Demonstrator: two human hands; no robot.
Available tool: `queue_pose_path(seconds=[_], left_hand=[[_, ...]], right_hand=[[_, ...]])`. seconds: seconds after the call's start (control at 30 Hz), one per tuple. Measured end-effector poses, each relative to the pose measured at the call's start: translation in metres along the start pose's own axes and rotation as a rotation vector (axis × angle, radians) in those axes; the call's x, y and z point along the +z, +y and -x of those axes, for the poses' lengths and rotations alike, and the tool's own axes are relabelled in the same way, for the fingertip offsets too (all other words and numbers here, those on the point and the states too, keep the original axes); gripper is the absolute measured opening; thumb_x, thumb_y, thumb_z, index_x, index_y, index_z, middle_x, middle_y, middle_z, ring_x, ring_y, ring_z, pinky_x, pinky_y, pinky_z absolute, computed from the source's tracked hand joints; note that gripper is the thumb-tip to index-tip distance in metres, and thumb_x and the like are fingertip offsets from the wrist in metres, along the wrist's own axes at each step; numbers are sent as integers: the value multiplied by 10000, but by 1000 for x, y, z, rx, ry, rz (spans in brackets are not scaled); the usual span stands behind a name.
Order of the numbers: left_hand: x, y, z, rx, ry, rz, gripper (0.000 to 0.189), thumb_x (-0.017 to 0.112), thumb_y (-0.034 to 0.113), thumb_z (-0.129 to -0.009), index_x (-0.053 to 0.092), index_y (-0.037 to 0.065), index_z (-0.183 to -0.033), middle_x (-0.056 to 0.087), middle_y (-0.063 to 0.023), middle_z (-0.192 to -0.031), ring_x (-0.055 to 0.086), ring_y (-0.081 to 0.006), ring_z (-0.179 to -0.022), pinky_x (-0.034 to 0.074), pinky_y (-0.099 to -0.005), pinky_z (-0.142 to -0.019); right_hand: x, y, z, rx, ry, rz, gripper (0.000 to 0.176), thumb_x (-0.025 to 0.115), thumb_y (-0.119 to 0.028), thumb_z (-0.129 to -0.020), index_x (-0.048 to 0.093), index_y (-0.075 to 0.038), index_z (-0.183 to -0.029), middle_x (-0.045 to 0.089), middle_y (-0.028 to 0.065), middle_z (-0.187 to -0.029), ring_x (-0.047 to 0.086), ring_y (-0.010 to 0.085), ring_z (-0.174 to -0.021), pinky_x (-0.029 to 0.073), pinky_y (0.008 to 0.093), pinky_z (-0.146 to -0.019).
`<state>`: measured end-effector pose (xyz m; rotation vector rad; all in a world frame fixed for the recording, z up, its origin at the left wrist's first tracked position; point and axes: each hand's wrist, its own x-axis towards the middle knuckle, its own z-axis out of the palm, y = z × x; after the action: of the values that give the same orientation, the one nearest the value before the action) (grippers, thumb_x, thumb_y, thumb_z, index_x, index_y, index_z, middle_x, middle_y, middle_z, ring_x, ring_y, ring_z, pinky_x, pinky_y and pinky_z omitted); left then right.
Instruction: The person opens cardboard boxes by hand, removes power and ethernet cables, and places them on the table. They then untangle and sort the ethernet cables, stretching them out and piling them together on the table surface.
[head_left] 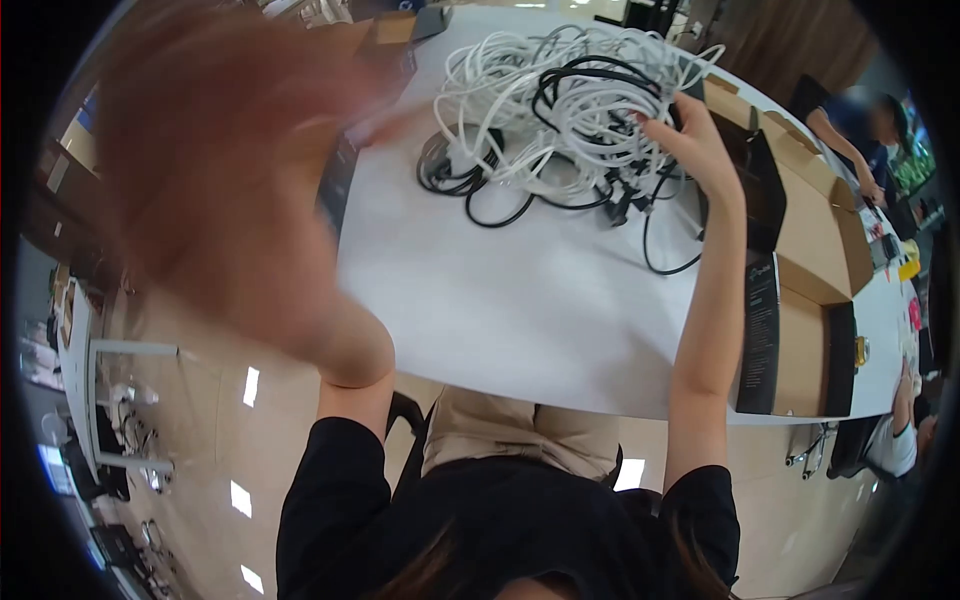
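A big tangle of white cables (500, 75) with some black ones lies on the white table (500, 300). My right hand (695, 145) is at the right side of the tangle, its thumb and fingers closed round a bundle of white cable (600, 120). Black cable loops (450, 175) and dark plugs (620, 205) lie along the near edge of the pile. My left hand (240, 150) is raised close to the camera at the upper left, large and smeared by motion. Its fingers cannot be made out clearly.
Open cardboard boxes, black outside and brown inside (800, 345), stand along the table's right side. Another dark box (340, 180) is partly hidden behind my left hand. A person (855, 130) sits at the far right, and another person's arm (903, 400) shows lower right.
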<state>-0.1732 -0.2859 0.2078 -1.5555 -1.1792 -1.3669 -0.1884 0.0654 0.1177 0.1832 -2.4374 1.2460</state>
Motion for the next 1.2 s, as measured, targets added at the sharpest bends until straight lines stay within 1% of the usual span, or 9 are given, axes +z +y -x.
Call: queue_pose_path(seconds=[0.07, 0.13, 0.2, 0.27, 0.4, 0.63, 0.73, 0.9, 1.2], left_hand=[[-48, 75, 9, 171, 270, 73, 157, 562, 256, -821, 585, 107, -776, 570, -18, -765, 534, -129, -707, 399, -283, -670], [-52, 137, 16, 397, 487, 259, 180, 552, 249, -873, 547, 80, -813, 609, -66, -753, 581, -198, -737, 452, -268, -629], [-20, 177, 17, 811, 629, 584, 207, 543, 242, -926, 510, 53, -850, 648, -115, -741, 628, -267, -766, 505, -253, -589], [-13, 191, 30, 753, 610, 397, 204, 541, 240, -925, 510, 53, -851, 645, -112, -737, 623, -262, -759, 501, -251, -586], [-17, 205, 51, 576, 557, 198, 198, 538, 234, -925, 510, 51, -854, 637, -105, -729, 614, -252, -745, 492, -247, -578], [-30, 229, 69, 505, 537, 127, 188, 531, 225, -923, 510, 50, -860, 624, -94, -716, 597, -235, -720, 477, -241, -566], [-34, 232, 73, 489, 529, 118, 184, 529, 221, -923, 511, 49, -862, 618, -89, -711, 590, -228, -709, 470, -238, -561], [-37, 236, 76, 479, 520, 94, 177, 524, 215, -922, 511, 47, -866, 609, -80, -701, 578, -215, -692, 459, -234, -552], [-40, 234, 79, 458, 526, 60, 165, 516, 203, -920, 512, 45, -873, 592, -66, -684, 557, -193, -659, 440, -226, -536]], right_hand=[[6, -4, 0, 38, -7, 78, 305, 621, -166, -783, 579, 38, -1005, 623, 59, -816, 525, 111, -713, 437, 259, -659], [18, 34, -12, -136, 41, 211, 316, 600, -196, -807, 550, 53, -996, 583, 92, -749, 498, 131, -672, 421, 267, -630], [34, 38, -10, -176, 106, 393, 495, 559, -257, -832, 487, 68, -1198, 595, 229, -766, 594, 333, -726, 443, 392, -671], [44, 12, -2, -77, 39, 506, 560, 549, -260, -833, 433, 70, -1270, 604, 254, -796, 589, 400, -786, 441, 429, -705], [59, 25, 11, -89, 15, 645, 540, 564, -222, -821, 453, 44, -1278, 578, 216, -735, 561, 363, -720, 437, 412, -695], [74, 41, 53, -268, 94, 540, 416, 572, -131, -809, 518, 28, -1189, 609, 223, -997, 580, 371, -799, 449, 391, -741], [77, 32, 58, -98, 108, 469, 388, 586, -133, -806, 527, 7, -1163, 613, 208, -1003, 586, 386, -854, 453, 387, -768], [89, 46, 71, -230, 233, 517, 339, 602, -74, -825, 521, -46, -1153, 587, 150, -1100, 584, 345, -931, 454, 356, -793], [87, 45, 73, -294, 314, 509, 268, 620, -96, -861, 554, -23, -1110, 599, 130, -1023, 591, 317, -924, 460, 329, -803]])
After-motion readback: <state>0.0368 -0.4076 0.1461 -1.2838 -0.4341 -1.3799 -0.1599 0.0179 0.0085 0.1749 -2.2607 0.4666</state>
